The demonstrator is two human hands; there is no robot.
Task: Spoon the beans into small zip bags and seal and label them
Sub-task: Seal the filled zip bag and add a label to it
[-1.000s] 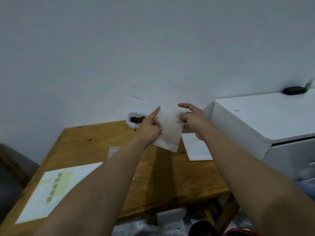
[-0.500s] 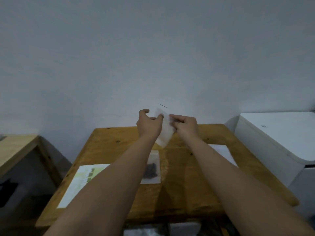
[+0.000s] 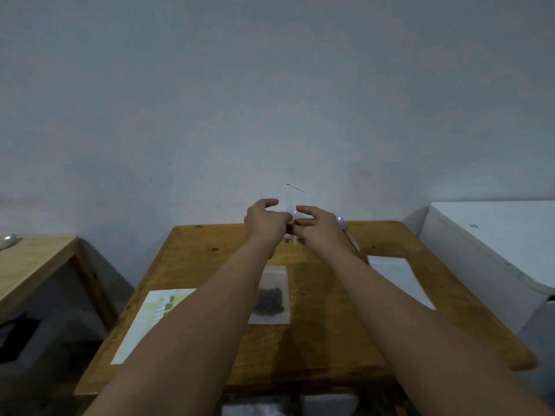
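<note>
Over the table [image 3: 330,340], your left hand [image 3: 264,225] and right hand [image 3: 318,229] are pinching an empty zip bag [image 3: 290,212], probably opening it, needing the spoon [image 3: 352,240] next.

Matt grainy wooden table [image 3: 330,340], clear plastic zip bag [image 3: 274,279], shiny metal spoon [image 3: 344,225].

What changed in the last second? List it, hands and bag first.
The left hand and right hand drew closer together, and the empty bag they pinch, held broadside before, now shows only a sliver between them. Unchanged: both hands hold it above the table; the filled bag and label sheet lie where they were.
</note>
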